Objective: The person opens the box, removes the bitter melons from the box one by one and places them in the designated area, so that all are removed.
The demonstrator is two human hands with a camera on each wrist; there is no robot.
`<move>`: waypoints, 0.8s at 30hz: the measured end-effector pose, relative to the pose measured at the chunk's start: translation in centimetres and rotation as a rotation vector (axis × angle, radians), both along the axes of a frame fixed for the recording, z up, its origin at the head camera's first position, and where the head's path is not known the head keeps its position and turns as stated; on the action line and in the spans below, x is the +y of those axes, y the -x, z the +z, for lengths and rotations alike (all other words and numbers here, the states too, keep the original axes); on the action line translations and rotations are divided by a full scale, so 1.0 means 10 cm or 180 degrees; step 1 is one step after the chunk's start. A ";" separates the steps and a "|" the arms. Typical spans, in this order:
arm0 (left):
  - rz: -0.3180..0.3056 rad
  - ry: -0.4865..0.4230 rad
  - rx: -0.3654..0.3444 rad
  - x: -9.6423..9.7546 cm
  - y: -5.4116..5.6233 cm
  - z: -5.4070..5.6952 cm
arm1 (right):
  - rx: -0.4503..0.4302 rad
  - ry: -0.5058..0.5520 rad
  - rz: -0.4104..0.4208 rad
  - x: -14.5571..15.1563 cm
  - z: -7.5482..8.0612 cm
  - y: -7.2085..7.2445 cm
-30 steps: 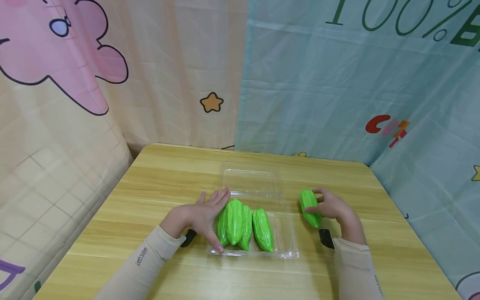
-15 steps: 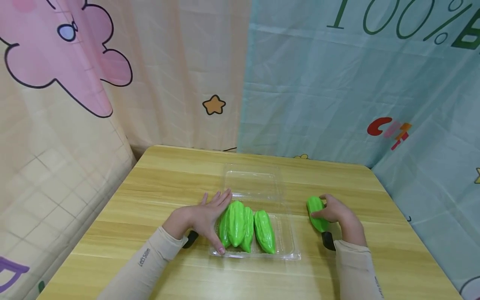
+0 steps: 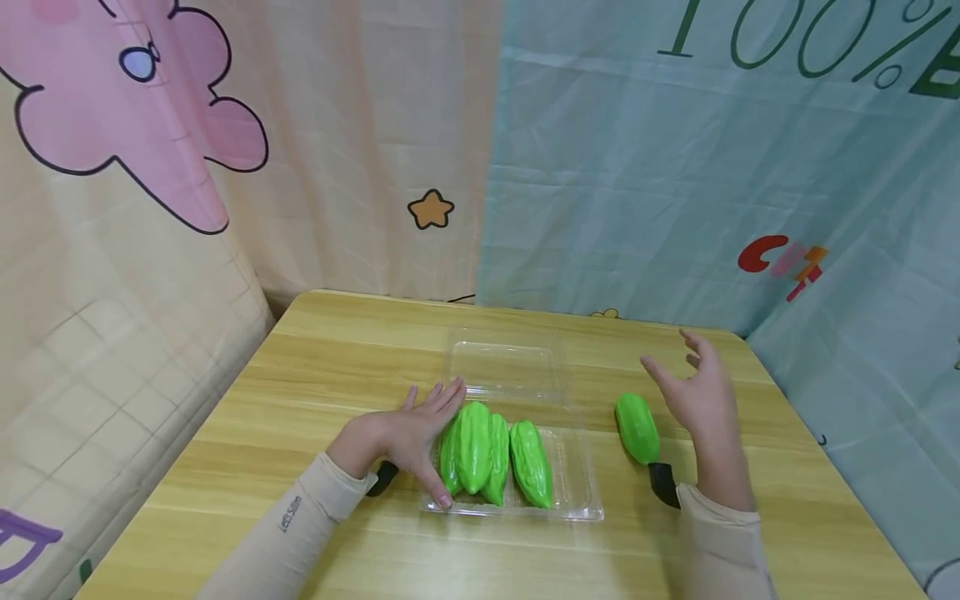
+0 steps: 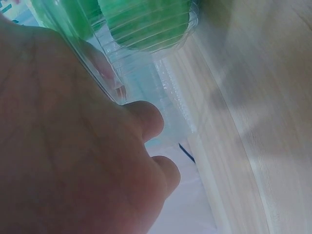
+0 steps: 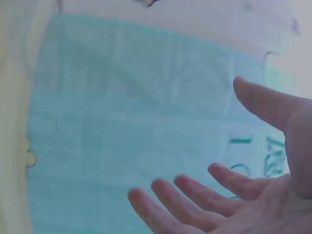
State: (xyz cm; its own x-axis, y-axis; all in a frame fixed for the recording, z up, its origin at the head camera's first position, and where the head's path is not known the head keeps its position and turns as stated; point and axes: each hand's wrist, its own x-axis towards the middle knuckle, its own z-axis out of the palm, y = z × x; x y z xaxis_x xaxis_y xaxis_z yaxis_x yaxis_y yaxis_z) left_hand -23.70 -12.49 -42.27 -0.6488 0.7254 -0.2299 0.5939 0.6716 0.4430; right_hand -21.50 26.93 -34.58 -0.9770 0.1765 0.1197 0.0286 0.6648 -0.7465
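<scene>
I see the left hand (image 3: 414,437) spread against the clear clamshell's (image 3: 576,471) left edge; the right hand (image 3: 702,392) hovers wide beside a green gourd (image 3: 637,428), toward the table's (image 3: 345,358) right edge.

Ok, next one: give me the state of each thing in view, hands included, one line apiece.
Clear plastic clamshell container: open, upright on the wood-grain table.
Lid: folded back, away from the person.
Four ridged green fruits: inside the base, leftmost partly hidden.
Fifth ridged green fruit: outside, on the table, not held.
Left hand: fingers spread, touching the container's left side.
Right hand: raised, holding nothing.
Printed curtains: hanging, creased.
</scene>
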 end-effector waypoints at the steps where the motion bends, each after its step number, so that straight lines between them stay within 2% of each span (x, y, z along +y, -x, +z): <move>1: -0.0004 0.0005 -0.0001 0.00 0.00 0.01 | 0.0132 0.0116 0.0011 -0.04 0.07 -0.06; 3: -0.0011 0.0016 0.0000 0.01 0.01 0.02 | 0.0194 0.0267 0.0171 -0.13 0.18 -0.17; 6: -0.0002 0.0034 0.0006 0.01 0.01 0.03 | 0.0011 0.0300 0.0676 -0.26 0.25 -0.27; 10: 0.0002 0.0039 0.0000 0.01 0.01 0.02 | -0.0366 0.0287 0.1374 -0.47 0.19 -0.30; 12: 0.0004 0.0032 -0.0008 0.01 0.00 0.01 | -0.0492 0.0248 0.1597 -0.56 0.11 -0.28; 20: 0.0032 0.0010 -0.0025 0.01 0.01 -0.01 | -0.0985 0.0203 0.1966 -0.86 -0.21 -0.14; 24: 0.0024 0.0037 -0.0012 0.01 0.01 0.00 | -0.1163 0.0100 0.2098 -0.96 -0.31 -0.12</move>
State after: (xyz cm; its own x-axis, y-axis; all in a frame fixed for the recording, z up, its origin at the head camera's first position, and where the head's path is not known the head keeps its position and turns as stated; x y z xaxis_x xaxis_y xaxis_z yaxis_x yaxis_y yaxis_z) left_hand -23.79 -12.41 -42.29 -0.6534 0.7178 -0.2406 0.5872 0.6811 0.4373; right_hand -20.29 17.33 -37.65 -0.8580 -0.4604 -0.2276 -0.1183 0.6085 -0.7847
